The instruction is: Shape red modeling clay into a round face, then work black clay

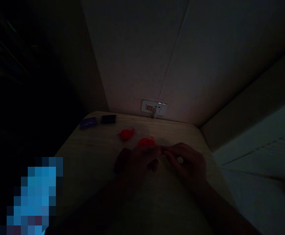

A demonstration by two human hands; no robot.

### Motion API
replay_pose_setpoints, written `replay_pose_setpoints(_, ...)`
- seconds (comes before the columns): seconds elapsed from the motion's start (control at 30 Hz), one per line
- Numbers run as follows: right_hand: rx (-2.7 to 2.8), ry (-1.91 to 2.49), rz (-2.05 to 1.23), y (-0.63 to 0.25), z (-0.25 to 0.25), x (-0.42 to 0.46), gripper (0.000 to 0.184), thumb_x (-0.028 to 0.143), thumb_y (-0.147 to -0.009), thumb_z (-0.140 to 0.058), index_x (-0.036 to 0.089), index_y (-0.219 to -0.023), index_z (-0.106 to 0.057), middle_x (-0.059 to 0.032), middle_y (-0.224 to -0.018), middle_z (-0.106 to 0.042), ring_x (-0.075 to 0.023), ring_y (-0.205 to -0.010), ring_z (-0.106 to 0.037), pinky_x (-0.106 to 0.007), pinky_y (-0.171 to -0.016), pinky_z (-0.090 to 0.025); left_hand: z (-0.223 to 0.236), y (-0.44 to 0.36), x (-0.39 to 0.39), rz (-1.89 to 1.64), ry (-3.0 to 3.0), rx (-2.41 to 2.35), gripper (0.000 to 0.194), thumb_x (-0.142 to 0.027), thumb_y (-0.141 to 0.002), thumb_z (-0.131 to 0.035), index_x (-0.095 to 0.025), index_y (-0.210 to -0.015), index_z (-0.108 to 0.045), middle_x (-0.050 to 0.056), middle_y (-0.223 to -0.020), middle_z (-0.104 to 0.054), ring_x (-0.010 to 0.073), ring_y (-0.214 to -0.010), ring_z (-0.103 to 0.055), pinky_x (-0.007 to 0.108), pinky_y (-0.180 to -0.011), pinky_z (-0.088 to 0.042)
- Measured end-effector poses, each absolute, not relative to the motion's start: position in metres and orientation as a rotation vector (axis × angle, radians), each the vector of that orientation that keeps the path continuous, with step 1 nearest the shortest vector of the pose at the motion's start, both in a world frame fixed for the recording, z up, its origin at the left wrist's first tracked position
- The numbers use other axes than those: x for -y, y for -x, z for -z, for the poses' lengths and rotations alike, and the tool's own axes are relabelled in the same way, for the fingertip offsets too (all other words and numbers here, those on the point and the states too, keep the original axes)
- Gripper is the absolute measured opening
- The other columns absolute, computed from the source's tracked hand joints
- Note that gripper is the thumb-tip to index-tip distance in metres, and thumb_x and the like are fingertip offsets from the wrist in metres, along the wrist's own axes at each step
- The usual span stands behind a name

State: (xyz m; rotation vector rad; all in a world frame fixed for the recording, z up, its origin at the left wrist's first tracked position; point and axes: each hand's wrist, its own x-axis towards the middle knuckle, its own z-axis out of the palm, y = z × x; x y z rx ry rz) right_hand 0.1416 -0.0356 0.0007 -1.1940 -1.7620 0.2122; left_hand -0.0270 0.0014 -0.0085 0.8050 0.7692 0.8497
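The scene is very dark. My left hand (137, 161) and my right hand (186, 161) meet over a pale wooden table (88, 156), fingertips pinched together at the middle. Whatever sits between the fingertips is too small and dim to make out. Just beyond my left hand lies a red object (146, 142), and a second red object (126, 134) lies a little farther back to the left.
A purple object (88, 122) and a black object (108, 119) lie at the table's far left corner. A wall socket plate (154, 107) is on the wall behind. A pale bed surface (260, 156) lies to the right. A blurred blue patch (34, 199) is at bottom left.
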Motion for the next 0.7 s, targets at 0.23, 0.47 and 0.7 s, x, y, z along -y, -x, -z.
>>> replay_pose_setpoints(0.23,1.575,1.169,-0.534,-0.1352,-0.0039,0.0384,0.013,0.017,-0.088,-0.073,0.023,-0.097,-0.081,-0.0014,-0.075,-0.069,-0.0126,-0.061,-0.061,-0.023,-0.053,-0.049,0.0086,0.0267,-0.0021,-0.871,-0.792,-0.74,0.027,-0.036,-0.073,-0.08,-0.016,-0.088,-0.074,-0.004,-0.057,-0.057,0.009,-0.051,-0.047,0.023,-0.05,-0.033)
replay_pose_setpoints(0.47,1.306,1.211,-0.868,-0.1316,-0.0057,0.0402,0.007,0.026,-0.084,-0.078,0.019,-0.081,-0.076,0.0006,-0.062,-0.065,-0.0088,-0.047,-0.051,-0.018,-0.041,-0.039,0.0119,0.0292,-0.0023,-0.846,-0.843,-0.719,0.024,-0.034,-0.075,-0.078,-0.018,-0.09,-0.071,-0.006,-0.056,-0.053,0.0084,-0.051,-0.044,0.023,-0.051,-0.032)
replay_pose_setpoints(0.7,1.127,1.143,-1.171,-0.1312,-0.0065,0.0369,0.018,0.03,-0.074,-0.086,0.018,-0.074,-0.072,0.0048,-0.05,-0.057,-0.0066,-0.04,-0.045,-0.017,-0.04,-0.035,0.0149,0.0309,-0.0034,-0.808,-0.914,-0.695,0.024,-0.036,-0.075,-0.077,-0.019,-0.089,-0.071,-0.003,-0.064,-0.058,0.0083,-0.052,-0.046,0.023,-0.05,-0.034)
